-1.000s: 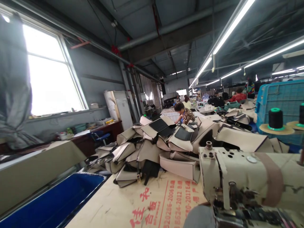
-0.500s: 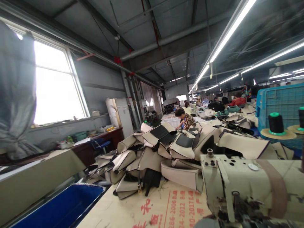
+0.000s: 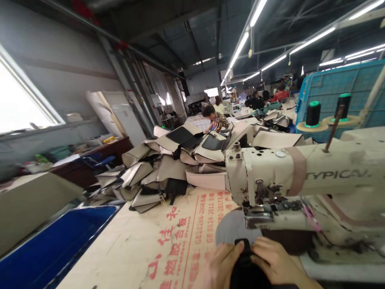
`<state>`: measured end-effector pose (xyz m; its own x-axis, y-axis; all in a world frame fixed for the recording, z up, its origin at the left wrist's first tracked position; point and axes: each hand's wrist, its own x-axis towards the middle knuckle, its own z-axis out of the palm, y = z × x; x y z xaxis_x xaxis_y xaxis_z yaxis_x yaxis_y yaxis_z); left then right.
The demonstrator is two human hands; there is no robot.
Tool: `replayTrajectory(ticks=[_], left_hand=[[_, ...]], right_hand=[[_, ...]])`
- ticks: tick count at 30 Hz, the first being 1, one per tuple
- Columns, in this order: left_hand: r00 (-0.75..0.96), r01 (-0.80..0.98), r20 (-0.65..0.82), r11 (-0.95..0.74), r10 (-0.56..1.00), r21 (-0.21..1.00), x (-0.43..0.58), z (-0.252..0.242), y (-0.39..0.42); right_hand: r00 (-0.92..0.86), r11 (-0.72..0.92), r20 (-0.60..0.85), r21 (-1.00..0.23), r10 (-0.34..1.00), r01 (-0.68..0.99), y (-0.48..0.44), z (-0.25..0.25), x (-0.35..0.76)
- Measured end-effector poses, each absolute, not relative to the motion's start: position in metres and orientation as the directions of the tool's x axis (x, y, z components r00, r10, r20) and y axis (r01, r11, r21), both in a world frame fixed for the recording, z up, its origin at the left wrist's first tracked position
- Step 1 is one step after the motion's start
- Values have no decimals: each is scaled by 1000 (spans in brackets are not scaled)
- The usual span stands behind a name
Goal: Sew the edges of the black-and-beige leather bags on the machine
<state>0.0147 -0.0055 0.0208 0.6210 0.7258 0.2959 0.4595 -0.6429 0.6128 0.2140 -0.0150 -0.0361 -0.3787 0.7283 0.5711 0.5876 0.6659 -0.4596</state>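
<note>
At the bottom edge, my left hand (image 3: 224, 263) pinches the left side of a black piece (image 3: 248, 273) that has a narrow tab at its upper end. My right hand (image 3: 275, 259) grips the same piece from the right, fingers closed near the tab. The lower part of the piece runs out of view, so its full shape is hidden. Just beyond my hands stands a cream sewing machine (image 3: 270, 166), its narrow arm and needle area above a rounded grey plate (image 3: 231, 228). The black piece looks apart from the needle area.
Cream and black bags (image 3: 171, 172) lie heaped behind the wooden board (image 3: 135, 245) with red print. A blue bin (image 3: 54, 253) stands at the left. Black thread cones (image 3: 313, 114) and a blue crate (image 3: 339, 86) are at the right. A person (image 3: 221, 120) bends beyond the heap.
The view has swung right and downward, showing more of the sewing machine. Both my hands have come into view at the bottom with the black piece between them.
</note>
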Motion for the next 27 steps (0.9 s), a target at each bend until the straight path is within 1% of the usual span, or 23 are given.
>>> replayTrajectory(ticks=[2,4,7,9,12,13,14,16,18,22,24,27], left_hand=[[683,475,230,-661,693,580,14,25,-2],[730,507,173,-694,661,512,14,35,-1],[745,540,136,-711,652,451,17,49,0],[738,552,134,-705,661,445,21,52,1],[718,567,131,-685,683,458,25,48,5],[712,572,128,-676,691,464,27,46,7],[708,576,121,-668,696,472,28,44,8],[698,580,107,-646,708,496,31,40,10],[673,569,134,-625,728,534,34,35,10],[560,540,286,-604,778,586,36,19,7],[540,547,317,-612,779,571,36,14,5],[575,569,301,-636,761,520,33,13,3]], right_hand=[[-384,658,563,-439,732,611,-16,-37,214],[-379,647,554,-438,741,624,-15,-35,214],[-392,662,561,-433,729,611,-16,-31,214],[-370,646,553,-471,747,600,-17,-30,215],[-238,532,498,-610,834,587,-20,-30,216],[-219,512,484,-633,847,581,-21,-30,216],[-230,514,477,-636,848,576,-22,-29,216],[-303,554,472,-601,828,576,-22,-29,217],[-334,571,470,-575,817,587,-22,-28,217],[-286,563,512,-541,810,625,-23,-31,218],[-273,564,534,-518,800,643,-23,-33,219],[-255,553,541,-506,801,663,-25,-33,219]])
